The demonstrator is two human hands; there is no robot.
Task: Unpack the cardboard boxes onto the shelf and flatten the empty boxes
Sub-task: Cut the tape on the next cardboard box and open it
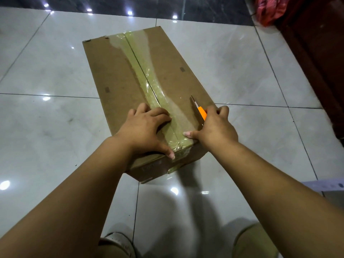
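Head view looks down on a closed cardboard box (130,86) that lies on the pale tiled floor (46,75), its top flaps sealed with a broad strip of clear tape (143,60) running lengthwise over the centre seam. The left hand (143,127) rests on the near end of the box, left of the seam, fingers spread and lightly bent over the tape, thumb hooked over the near edge; it holds nothing. The right hand (216,127) sits on the near right corner of the box, fingers curled round an orange-handled cutter (200,110) whose blade points away from the person and lies over the top of the box, right of the tape; its thumb presses flat on the tape. Beyond the far right of the box stand dark wooden furniture (316,53) and a red plastic bag (270,10). Below the box, the person's shoes (119,241) show.
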